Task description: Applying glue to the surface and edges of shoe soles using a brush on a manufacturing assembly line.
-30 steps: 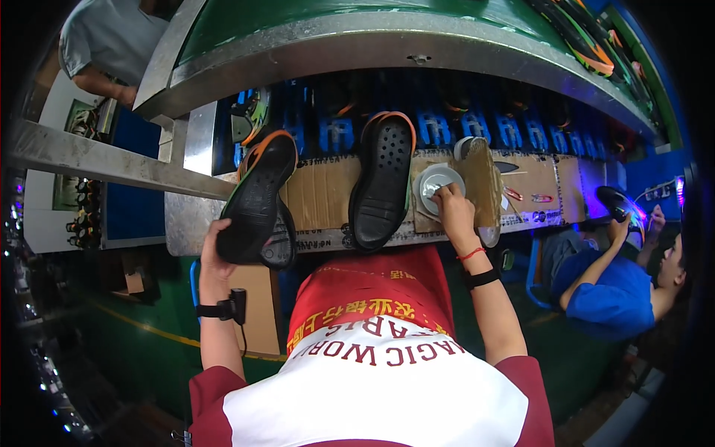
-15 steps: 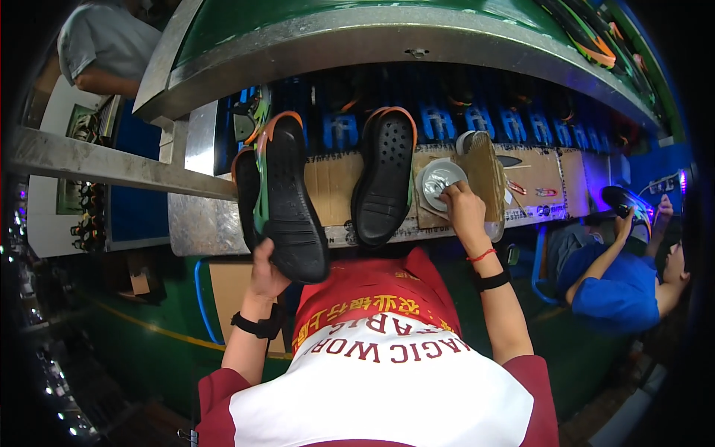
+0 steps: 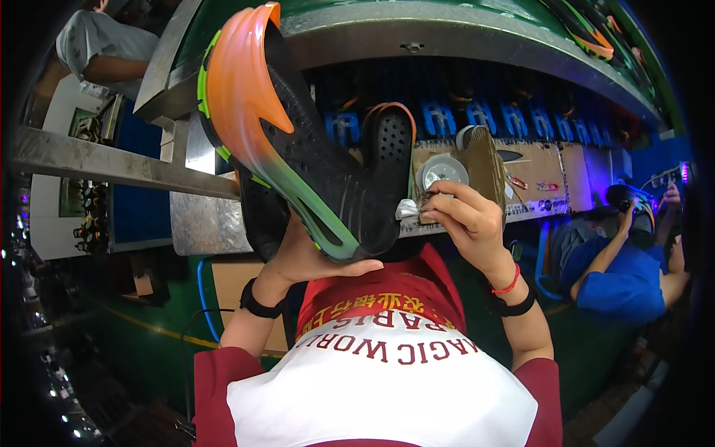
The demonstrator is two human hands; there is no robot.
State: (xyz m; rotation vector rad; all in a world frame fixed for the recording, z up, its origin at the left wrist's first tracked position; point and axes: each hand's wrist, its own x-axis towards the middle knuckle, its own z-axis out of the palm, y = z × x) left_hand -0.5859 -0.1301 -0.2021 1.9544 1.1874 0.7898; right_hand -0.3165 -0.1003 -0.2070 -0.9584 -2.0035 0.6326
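Note:
A shoe sole [image 3: 242, 97] with orange-to-green sides and a black inner face is in my left hand [image 3: 302, 257], raised and tilted on its side. My left fingers wrap under its lower end. My right hand [image 3: 473, 227] pinches a small white cloth-like wad [image 3: 407, 211] close to that end, apart from it or touching, I cannot tell. Just beyond my right fingers sits a white bowl [image 3: 445, 168]. A second black sole [image 3: 392, 141] lies on the bench, partly hidden by the raised one. Another dark sole [image 3: 261, 216] shows behind my left hand.
Cardboard [image 3: 581, 179] covers the bench, with a dark blade [image 3: 510, 156] and small red tools [image 3: 547, 186] on it. A metal beam [image 3: 417, 33] crosses beyond blue racks [image 3: 439, 123]. A person in blue [image 3: 622, 272] works at the right; another person [image 3: 108, 48] stands upper left.
My left hand has lifted the sole and turned it so its coloured side shows. From the bowl, my right hand has come left and nearer, with the white wad now visible in its fingers.

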